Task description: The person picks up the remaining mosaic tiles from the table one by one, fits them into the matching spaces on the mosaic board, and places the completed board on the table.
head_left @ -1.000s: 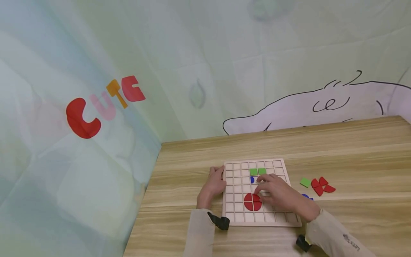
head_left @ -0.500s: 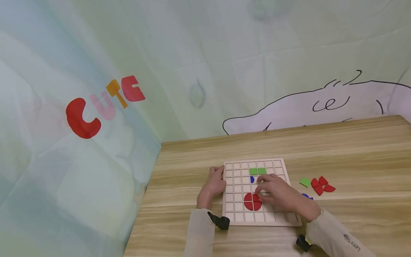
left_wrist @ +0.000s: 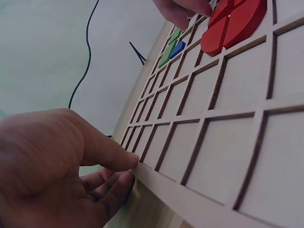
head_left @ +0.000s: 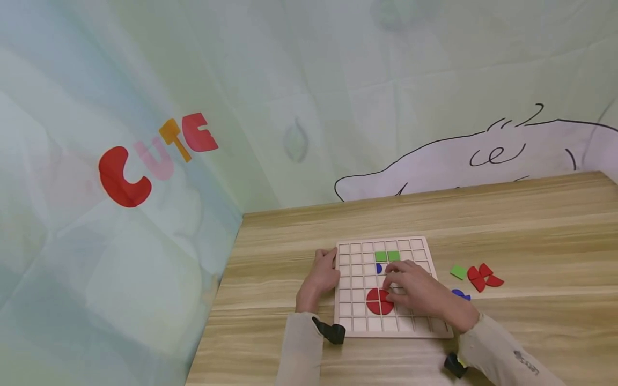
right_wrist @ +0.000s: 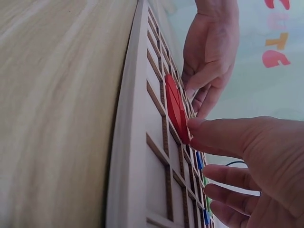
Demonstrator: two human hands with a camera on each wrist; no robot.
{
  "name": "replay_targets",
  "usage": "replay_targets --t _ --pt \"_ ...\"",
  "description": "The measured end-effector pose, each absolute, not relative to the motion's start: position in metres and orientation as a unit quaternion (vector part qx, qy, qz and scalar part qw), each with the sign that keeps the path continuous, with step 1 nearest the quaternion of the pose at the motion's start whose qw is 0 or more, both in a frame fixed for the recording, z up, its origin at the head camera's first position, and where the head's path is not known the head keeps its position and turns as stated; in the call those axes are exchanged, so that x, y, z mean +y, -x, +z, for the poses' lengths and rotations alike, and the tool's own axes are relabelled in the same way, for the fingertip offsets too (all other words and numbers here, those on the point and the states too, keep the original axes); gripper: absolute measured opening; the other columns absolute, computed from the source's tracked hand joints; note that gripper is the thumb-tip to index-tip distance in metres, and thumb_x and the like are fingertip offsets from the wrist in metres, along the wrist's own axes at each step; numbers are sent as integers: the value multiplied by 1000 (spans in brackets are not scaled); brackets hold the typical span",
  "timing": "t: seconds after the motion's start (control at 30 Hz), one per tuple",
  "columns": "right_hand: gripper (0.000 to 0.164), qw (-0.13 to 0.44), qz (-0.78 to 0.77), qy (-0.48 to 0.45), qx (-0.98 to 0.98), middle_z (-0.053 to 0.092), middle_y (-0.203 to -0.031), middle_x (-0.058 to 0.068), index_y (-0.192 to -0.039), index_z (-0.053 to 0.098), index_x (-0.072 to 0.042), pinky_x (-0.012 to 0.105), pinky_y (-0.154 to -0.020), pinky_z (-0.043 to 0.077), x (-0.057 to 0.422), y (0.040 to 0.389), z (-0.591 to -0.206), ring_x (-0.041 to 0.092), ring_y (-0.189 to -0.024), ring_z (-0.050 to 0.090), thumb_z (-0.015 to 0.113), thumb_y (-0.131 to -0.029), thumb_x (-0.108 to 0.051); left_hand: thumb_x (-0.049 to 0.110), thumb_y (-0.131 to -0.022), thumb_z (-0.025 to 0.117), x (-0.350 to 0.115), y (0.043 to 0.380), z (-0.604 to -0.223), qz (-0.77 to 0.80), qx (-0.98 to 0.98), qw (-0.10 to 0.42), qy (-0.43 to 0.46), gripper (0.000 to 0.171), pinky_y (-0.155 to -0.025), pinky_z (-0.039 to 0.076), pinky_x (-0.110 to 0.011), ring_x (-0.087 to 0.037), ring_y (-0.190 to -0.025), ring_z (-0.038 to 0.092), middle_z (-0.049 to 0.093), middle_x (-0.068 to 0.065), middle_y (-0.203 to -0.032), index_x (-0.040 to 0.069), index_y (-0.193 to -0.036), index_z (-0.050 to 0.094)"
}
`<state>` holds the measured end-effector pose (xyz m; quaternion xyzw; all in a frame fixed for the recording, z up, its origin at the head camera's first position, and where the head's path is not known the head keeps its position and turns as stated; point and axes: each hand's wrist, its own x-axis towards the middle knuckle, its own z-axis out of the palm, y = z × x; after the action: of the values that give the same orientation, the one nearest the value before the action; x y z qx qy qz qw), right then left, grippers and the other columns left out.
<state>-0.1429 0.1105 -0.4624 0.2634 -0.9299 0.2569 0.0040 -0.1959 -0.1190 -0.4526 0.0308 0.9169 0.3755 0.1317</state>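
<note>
Stretching back to a pale green cloth backdrop (head_left: pixel 309 96), the wood-grained tabletop (head_left: pixel 280 241) fills the lower part of my view. On the cloth to the left, big letters (head_left: pixel 120 179) spell CUTE, and across the far side runs a pale figure (head_left: pixel 512 158) outlined in black. A square wooden board (head_left: pixel 344 295), divided into small cells by raised bars, lies flat on the tabletop between two long-sleeved arms. Toward its near side, four red quarter pieces (head_left: pixel 374 307) sit around one crossing of the bars and make up a circle. Farther back, two green squares (head_left: pixel 387 256) fill neighbouring cells, with a blue half-round (head_left: pixel 379 268) in the cell just nearer than the left one. Another bit of blue (right_wrist: pixel 206 216) shows past the fingers from the right wrist, too small to make out. The left hand (head_left: pixel 321 277) grips the board's left edge, thumb on the rim. The right hand (head_left: pixel 410 287) pinches the circle's far right quarter between thumb and forefinger; whether that piece lies fully seated I cannot tell. Off the board to the right lie a loose green square (head_left: pixel 458 272), four loose red quarters (head_left: pixel 478 284) and some blue (head_left: pixel 461 294), partly hidden by the right wrist.
</note>
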Motion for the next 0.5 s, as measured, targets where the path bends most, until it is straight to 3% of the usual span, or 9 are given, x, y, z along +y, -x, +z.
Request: replay_targets --t 0.5 --pt "6 21 241 -260 -935 60 -109 3 -84 71 -19 46 -93 43 107 144 -467 25 -105 54 75 -80 -20 -5 -86 44 -121 198 -455 367 920 129 -38 64 -97 37 -41 -28 -123 42 32 -18 -139 3 -149 32"
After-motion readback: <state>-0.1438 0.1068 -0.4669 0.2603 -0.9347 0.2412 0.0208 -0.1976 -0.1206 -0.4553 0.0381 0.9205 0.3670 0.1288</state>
